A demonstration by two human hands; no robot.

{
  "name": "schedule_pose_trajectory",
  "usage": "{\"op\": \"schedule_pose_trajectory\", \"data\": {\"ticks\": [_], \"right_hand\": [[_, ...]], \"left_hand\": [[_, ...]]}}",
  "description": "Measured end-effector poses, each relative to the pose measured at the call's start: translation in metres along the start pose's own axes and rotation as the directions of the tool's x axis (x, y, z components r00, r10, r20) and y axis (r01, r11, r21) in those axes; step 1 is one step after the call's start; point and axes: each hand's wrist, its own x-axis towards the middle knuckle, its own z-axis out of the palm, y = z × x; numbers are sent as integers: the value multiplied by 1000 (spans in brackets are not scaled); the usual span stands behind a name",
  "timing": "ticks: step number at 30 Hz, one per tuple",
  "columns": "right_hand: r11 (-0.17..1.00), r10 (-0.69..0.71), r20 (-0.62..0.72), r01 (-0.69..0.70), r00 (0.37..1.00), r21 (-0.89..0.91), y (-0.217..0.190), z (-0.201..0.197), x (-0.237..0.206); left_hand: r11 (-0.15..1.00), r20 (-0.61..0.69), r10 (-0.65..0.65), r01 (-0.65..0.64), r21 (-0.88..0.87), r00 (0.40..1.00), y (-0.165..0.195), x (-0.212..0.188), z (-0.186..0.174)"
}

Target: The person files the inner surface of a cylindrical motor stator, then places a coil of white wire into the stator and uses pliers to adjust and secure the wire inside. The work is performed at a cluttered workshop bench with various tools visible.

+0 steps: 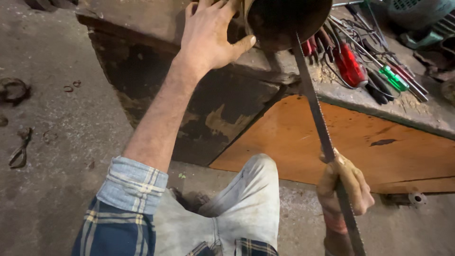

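Looking down from the head camera, I see a rough grey concrete floor (52,189) strewn with small metal rings (71,86) and a bent scrap of metal (19,154). Ahead stands a worn workbench (417,111) with a chipped, dusty top edge; its front is part dark, peeling panel (142,80) and part orange board (369,151). On the bench top lie screwdrivers — a red-handled one (350,64) and a green-handled one (393,78) — among dark pliers and loose wires. A teal plastic basket (417,12) sits at the far right corner.

My left hand (208,38) is stretched forward and up, arm nearly straight, sleeve of a blue plaid shirt (128,199) rolled to the forearm. Its fingers are spread open and pressed flat against the bench edge, thumb touching the side of a rusty metal cylinder (284,21) that rests at the bench edge, its dark hollow mouth facing me.

My right hand (343,182) is low and close, closed in a fist around the lower end of a long, thin hacksaw blade (315,109). The blade is dark steel, finely toothed, running diagonally up from the fist until its upper end meets the underside of the cylinder. The hand looks grimy. A knee in pale, soiled trousers (251,189) shows between the arms.
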Motion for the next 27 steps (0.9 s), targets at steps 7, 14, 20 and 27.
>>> {"op": "schedule_pose_trajectory", "data": {"ticks": [7, 14, 20, 27], "right_hand": [[970, -241, 112, 235, 964, 68, 20, 3, 0], [996, 49, -6, -48, 999, 70, 7, -4, 9], [994, 11, 72, -19, 997, 111, 15, -14, 9], [982, -190, 139, 186, 972, 47, -8, -6, 29]], "left_hand": [[1000, -3, -21, 21, 22, 1000, 3, 3, -2], [999, -45, 12, -14, -30, 999, 6, 1, -7], [1000, -14, -13, 13, -10, 1000, 6, 1, -8], [999, 41, -49, 48, 15, 998, 4, 1, -9]]}}
